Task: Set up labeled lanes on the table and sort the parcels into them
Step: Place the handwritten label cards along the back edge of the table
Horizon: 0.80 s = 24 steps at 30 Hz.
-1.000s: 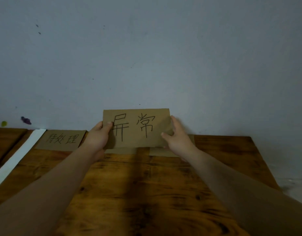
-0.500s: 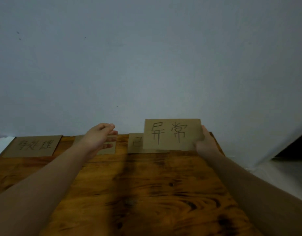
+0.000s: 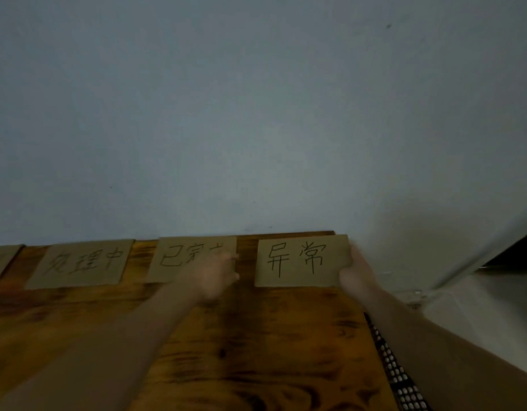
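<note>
- Your right hand (image 3: pixel 355 271) pinches the "异常" label card (image 3: pixel 297 261) by its right end; its long axis runs left-right.
- Your left hand (image 3: pixel 213 277), just left of that card, is blurred; its fingers look straight.

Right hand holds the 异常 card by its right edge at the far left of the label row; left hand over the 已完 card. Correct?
No. The head view shows the 异常 card at the far right of the row, not the left. The right hand holds its right edge, and the left hand is over the 已完 card.
</note>
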Available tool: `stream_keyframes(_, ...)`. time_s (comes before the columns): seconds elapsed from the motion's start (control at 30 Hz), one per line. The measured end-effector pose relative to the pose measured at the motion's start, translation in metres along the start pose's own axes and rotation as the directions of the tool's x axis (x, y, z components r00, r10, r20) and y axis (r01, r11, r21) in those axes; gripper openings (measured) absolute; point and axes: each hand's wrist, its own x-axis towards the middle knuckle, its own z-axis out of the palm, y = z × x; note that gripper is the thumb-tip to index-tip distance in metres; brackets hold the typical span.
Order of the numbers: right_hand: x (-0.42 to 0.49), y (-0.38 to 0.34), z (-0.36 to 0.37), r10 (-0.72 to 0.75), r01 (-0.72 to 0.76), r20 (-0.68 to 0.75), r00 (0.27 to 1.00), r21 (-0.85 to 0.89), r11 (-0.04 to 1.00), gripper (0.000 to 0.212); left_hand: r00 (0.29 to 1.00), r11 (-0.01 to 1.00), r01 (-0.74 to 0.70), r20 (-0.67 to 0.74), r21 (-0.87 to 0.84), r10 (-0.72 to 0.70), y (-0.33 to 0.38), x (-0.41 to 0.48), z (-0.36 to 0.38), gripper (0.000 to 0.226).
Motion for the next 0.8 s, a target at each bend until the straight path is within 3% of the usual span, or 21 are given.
stream_keyframes(0.13, 0.019, 0.004, 0.003, 0.015, -0.015, 0.079, 0.997, -0.005, 1.000, 0.063, 0.987, 0.976, -0.126, 0.119, 0.177, 0.106, 0.018, 0.037, 0.060, 0.064)
stream_keyframes(0.27, 0.049, 0.019, 0.015, 0.028, -0.023, 0.108, 0.994, -0.049, 0.999, 0.052, 0.977, 0.952, -0.140, 0.197, 0.272, 0.088, 0.015, 0.071, 0.087, 0.067)
stream_keyframes(0.37, 0.069, 0.032, 0.027, 0.010, 0.012, 0.096, 0.995, -0.219, 0.976, 0.066, 0.969, 0.928, -0.145, 0.238, 0.343, 0.064, 0.006, 0.090, 0.097, 0.063)
stream_keyframes(0.43, 0.075, 0.041, 0.033, -0.092, 0.125, 0.092, 0.991, -0.465, 0.876, 0.061, 0.973, 0.923, -0.144, 0.223, 0.357, 0.065, 0.000, 0.098, 0.100, 0.061)
stream_keyframes(0.5, 0.079, 0.047, 0.038, -0.212, 0.273, 0.171, 0.962, -0.604, 0.749, 0.052, 0.980, 0.926, -0.139, 0.183, 0.352, 0.077, -0.002, 0.106, 0.100, 0.057)
stream_keyframes(0.57, 0.082, 0.049, 0.040, -0.233, 0.328, 0.232, 0.945, -0.652, 0.684, 0.048, 0.984, 0.927, -0.135, 0.158, 0.349, 0.084, -0.001, 0.112, 0.099, 0.055)
stream_keyframes(0.8, 0.086, 0.028, 0.038, -0.166, 0.279, 0.226, 0.960, -0.716, 0.640, 0.049, 0.986, 0.958, -0.107, 0.149, 0.266, 0.069, 0.006, 0.118, 0.088, 0.063)
